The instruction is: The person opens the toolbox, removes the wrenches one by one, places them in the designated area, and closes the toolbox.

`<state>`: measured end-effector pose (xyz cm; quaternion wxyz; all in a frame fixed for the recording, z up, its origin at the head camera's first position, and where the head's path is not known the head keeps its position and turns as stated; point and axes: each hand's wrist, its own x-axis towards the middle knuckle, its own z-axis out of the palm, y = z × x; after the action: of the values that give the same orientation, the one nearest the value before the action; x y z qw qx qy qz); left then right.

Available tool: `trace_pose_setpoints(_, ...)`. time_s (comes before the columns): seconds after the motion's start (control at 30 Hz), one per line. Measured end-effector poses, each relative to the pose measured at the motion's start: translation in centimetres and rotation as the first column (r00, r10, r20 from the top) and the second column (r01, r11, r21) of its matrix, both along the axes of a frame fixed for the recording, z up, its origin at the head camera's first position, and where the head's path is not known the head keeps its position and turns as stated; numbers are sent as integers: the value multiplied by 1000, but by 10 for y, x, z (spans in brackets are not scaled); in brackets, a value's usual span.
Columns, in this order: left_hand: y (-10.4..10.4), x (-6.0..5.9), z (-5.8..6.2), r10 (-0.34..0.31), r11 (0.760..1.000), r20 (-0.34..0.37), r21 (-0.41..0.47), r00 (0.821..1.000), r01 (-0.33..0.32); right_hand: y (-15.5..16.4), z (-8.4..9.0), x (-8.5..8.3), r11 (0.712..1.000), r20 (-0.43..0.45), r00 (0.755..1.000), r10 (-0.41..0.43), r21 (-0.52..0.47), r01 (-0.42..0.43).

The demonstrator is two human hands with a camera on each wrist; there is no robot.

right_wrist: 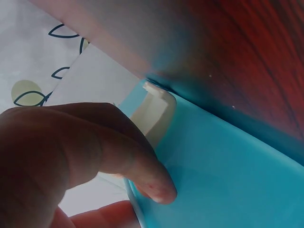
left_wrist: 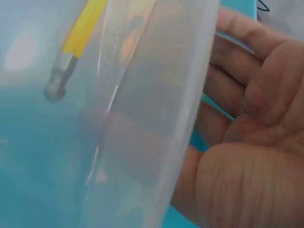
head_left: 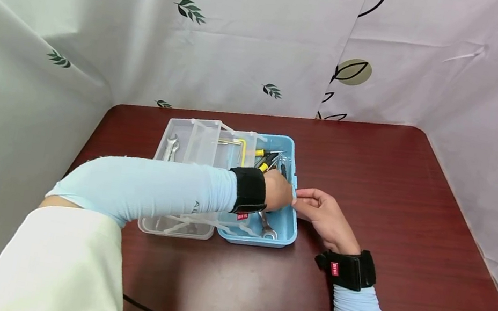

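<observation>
Right grip: right hand lies on the bench just beside the blue toolbox, fingertips curled against its right wall; the right wrist view shows a fingertip pressing the blue plastic just below a small white latch.
Left grip: left hand reaches across and into the box at the same right edge; the left wrist view shows its palm against a clear plastic wall, fingers bent round the far side, so it looks to be gripping that wall, though the fingertips are hidden.
Toolbox place: it stands on the bench, open, with the clear tray swung out to its left.
Contents near: open-ended spanner lies on the blue floor by the left wrist.
Contents far: yellow-handled tools and a yellow hex key lie at the back; another spanner sits in the clear tray.
Handling, judged: thin moulded plastic, stiff but likely to flex at the walls, smooth and rather slippery; loose steel tools make it bottom-heavy and apt to rattle or slide when tilted.
Where to hold, judged: thicker rim and corners, or both long walls at once; the latch and tray hinges look the most breakable.
Behind: leaf-print curtain hangs round the bench.
</observation>
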<state>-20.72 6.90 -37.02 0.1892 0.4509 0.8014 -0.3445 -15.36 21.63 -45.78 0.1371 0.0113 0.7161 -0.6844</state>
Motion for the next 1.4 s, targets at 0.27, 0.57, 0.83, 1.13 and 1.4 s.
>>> trace_pose_setpoints(0.27,-7,-9,-22,-98,994,-73,34,993,100,-1,0,-1,1000,5,1000,-10,-8,10)
trace_pose_setpoints(0.57,-16,-11,-35,-172,985,-105,-7,979,172,-2,-1,-2,1000,25,1000,-11,-16,11)
trace_pose_setpoints(0.83,-16,-12,-37,-224,972,-134,36,965,231,-1,0,-3,1000,19,1000,-5,-18,5)
trace_pose_setpoints(1.13,-16,-13,-37,-233,968,-121,68,965,242,-1,0,-2,1000,23,1000,-6,-18,6)
trace_pose_setpoints(1.4,-16,-12,-28,-228,964,-63,124,972,234,0,0,-2,1000,22,1000,-3,-6,3)
